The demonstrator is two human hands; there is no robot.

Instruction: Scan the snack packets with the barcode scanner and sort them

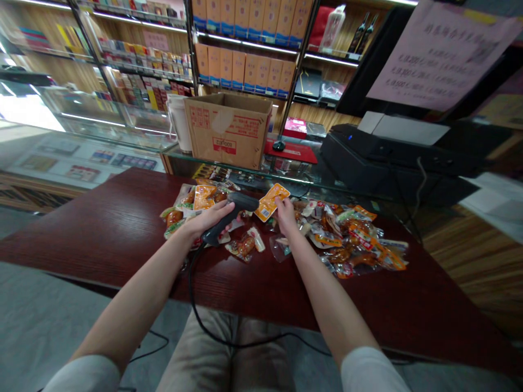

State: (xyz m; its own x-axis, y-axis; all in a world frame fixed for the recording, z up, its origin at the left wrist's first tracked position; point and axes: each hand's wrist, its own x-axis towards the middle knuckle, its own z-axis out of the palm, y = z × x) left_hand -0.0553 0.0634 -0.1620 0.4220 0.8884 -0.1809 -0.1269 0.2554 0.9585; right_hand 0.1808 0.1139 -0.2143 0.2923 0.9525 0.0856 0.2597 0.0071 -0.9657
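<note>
The left hand [206,218] was clamped on the scanner [229,216], its head aimed right at an orange packet [270,201] pinched in the right hand [286,215] fingers above the table [102,228]; holding the packet flat and steady would probably help the barcode read

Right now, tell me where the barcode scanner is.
In the head view the barcode scanner is in the left hand, above the dark red table, its head aimed at the orange packet held by the right hand.
</note>
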